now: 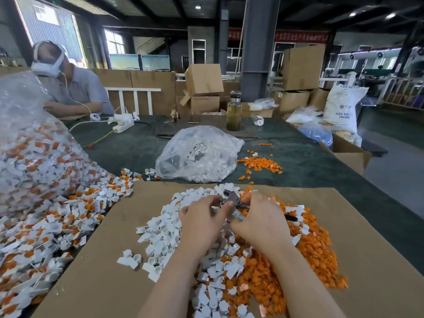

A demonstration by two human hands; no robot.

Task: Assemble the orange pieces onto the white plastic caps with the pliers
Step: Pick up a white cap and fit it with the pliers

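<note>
head view: both hands meet over the cardboard sheet (367, 260). the right hand (261, 222) has its fingers curled round the pliers (231, 203), whose metal head points up-left. the left hand (202, 222) pinches at the pliers' head; what it holds cannot be made out. white plastic caps (160, 237) lie heaped on the left, orange pieces (316, 249) on the right, the heaps touching beneath the wrists.

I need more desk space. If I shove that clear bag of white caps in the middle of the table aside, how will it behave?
The clear bag looks limp and crumpled, so it would probably sag and drag rather than slide as one. It appears only partly full, so likely light. A few white caps lie beside it, so more may spill.
</note>
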